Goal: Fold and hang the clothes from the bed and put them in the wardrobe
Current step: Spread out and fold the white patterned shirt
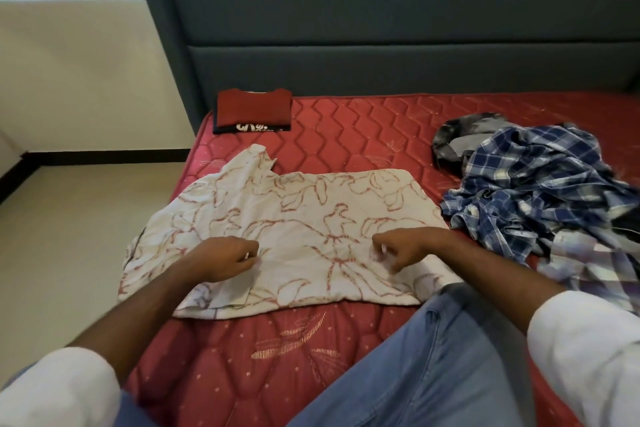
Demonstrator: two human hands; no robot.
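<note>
Two hands are working low on the white floral shirt [301,236], which is lying spread flat across the bed [363,121]: the left hand [221,258] is curling its fingers and seems to be pinching the cloth beneath it, and the right hand [403,250] is doing likewise, though blur is hiding the exact hold. If one pinch is catching only the top layer, the fold is likely coming out crooked. Left of the left hand, the shirt's edge is hanging over the mattress side, so a hard tug could be sending it floorward. Right of the right hand, the blue plaid shirt [530,184] is crowding the hem and could get snagged. Beyond both hands, a folded red garment [252,111] is sitting safely apart.
</note>
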